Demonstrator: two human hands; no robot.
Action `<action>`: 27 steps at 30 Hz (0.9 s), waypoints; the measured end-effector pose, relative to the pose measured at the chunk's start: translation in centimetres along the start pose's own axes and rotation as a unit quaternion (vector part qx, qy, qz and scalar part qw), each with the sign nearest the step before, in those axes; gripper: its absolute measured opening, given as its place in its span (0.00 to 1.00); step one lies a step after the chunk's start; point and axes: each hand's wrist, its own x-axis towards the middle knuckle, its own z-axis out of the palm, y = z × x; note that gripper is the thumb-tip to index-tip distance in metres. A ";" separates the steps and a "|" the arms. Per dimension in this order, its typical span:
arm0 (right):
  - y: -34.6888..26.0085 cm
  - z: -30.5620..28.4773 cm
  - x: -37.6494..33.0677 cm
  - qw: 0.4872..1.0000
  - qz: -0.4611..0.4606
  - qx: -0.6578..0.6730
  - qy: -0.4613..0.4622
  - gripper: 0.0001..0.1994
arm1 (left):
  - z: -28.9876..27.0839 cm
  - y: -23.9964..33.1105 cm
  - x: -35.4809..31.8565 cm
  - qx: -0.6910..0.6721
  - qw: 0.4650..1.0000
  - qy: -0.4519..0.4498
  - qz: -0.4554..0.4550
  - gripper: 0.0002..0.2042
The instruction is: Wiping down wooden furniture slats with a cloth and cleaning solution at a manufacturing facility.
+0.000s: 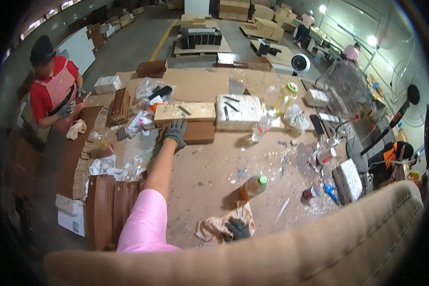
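Fingers of the left hand (175, 133) spread on a brown block (195, 132); right hand (237, 229) clutches a rag (214, 227).

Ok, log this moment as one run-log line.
left hand: gloved, flat on brown block | right hand: gloved, gripping rag | orange bottle: beside rag | surface: cardboard-covered table

left hand (175, 132): gloved, arm stretched out, resting on dark brown wooden block (195, 132) under a pale slab (185, 112) | right hand (237, 229): gloved, pressing a stained rag (214, 227) on the table (209, 167) | orange bottle with green cap (253, 186) just beyond the rag | co-worker in red apron (57, 88) at far left
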 end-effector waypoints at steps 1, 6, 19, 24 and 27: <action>-0.8 -0.9 0.6 1.000 0.030 0.002 0.004 0.27 | -1.3 1.7 1.6 0.001 0.999 -0.041 0.017 0.54; 1.6 0.9 -0.2 0.999 -0.027 0.028 -0.009 0.30 | -1.6 0.3 3.8 0.085 0.981 -0.171 0.039 0.68; 2.3 0.9 1.2 0.999 -0.027 -0.006 -0.016 0.30 | 2.2 0.0 1.2 -0.003 0.996 0.029 0.080 0.54; 2.6 1.2 0.8 0.999 -0.045 -0.022 -0.014 0.31 | 2.9 0.1 1.0 -0.016 0.996 0.035 0.084 0.53; 4.1 2.9 -0.5 0.997 -0.059 -0.047 -0.014 0.31 | 3.2 0.6 0.7 -0.027 0.995 0.049 0.088 0.53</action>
